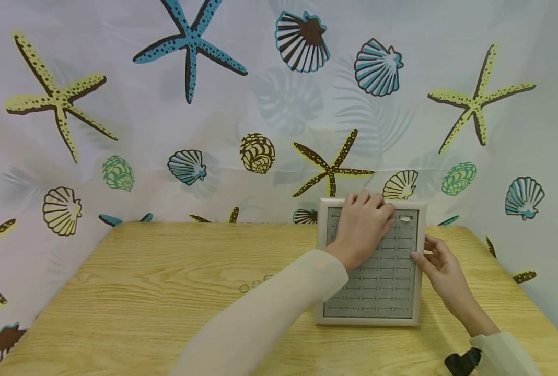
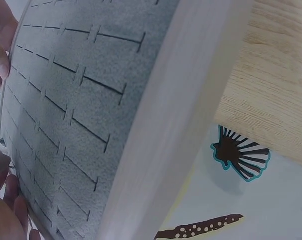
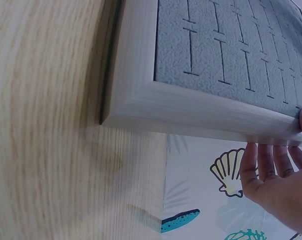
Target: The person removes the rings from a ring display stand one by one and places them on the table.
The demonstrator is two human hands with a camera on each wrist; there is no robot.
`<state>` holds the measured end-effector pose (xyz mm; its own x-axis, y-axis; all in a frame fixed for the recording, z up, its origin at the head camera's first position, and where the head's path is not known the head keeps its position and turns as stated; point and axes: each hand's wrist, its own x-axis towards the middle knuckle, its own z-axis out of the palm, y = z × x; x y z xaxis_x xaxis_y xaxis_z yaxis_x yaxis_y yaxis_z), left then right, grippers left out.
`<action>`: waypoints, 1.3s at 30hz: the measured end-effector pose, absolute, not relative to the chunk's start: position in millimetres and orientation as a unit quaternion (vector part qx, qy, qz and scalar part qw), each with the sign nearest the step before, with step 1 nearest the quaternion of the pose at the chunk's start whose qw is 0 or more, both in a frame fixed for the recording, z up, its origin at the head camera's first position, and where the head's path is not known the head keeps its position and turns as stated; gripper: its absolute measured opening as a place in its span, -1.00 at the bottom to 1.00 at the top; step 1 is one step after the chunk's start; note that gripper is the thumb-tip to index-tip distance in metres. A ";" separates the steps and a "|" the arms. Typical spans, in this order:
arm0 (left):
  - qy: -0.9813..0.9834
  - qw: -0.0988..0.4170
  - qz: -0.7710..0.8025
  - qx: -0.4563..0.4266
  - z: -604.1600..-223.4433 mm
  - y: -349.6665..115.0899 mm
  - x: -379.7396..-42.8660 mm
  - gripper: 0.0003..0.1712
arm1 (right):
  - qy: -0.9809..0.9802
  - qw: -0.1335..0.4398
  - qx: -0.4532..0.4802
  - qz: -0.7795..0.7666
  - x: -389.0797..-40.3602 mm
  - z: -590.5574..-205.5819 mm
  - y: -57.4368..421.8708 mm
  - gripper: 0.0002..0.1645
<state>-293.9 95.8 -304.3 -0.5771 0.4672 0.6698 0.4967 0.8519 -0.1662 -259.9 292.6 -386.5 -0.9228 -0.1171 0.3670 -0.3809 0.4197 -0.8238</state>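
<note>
A ring display tray (image 1: 368, 321) with a pale wood frame and slotted grey foam (image 1: 368, 282) is propped up on the table, its foam facing me. My left hand (image 1: 361, 227) reaches across its upper part with bent fingers near the top row. In the left wrist view, a thin ring (image 2: 11, 167) shows at the left thumb and fingertips, mostly hidden. A small silvery piece (image 1: 405, 218) sits in the top right slot. My right hand (image 1: 445, 266) grips the tray's right side, thumb on the front of the frame and fingers behind.
Several small rings (image 1: 244, 292) lie on the wooden table (image 1: 166, 261) left of the tray, partly behind the left sleeve (image 1: 269, 308). A curtain (image 1: 222, 130) printed with shells and starfish hangs behind the table. A black strap device (image 1: 464, 360) is on the right wrist.
</note>
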 end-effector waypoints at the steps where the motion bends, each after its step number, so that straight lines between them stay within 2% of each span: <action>1: -0.887 0.372 -0.023 -0.272 -304.5 95.5 -294.0 -0.78 | -0.833 0.127 0.150 0.518 -259.9 -386.5 292.6 -0.41; 26: -0.873 0.373 -0.075 -0.304 -303.6 86.9 -288.8 -0.87 | -0.829 0.124 0.151 0.524 -258.3 -384.3 290.9 -0.41; 34: -0.880 0.346 -0.072 -0.318 -306.9 74.9 -281.4 -0.86 | -0.833 0.128 0.148 0.517 -258.0 -384.1 290.9 -0.42; 39: -0.874 0.347 -0.074 -0.331 -313.2 62.6 -277.2 -0.88 | -0.835 0.126 0.146 0.516 -258.1 -384.1 290.5 -0.42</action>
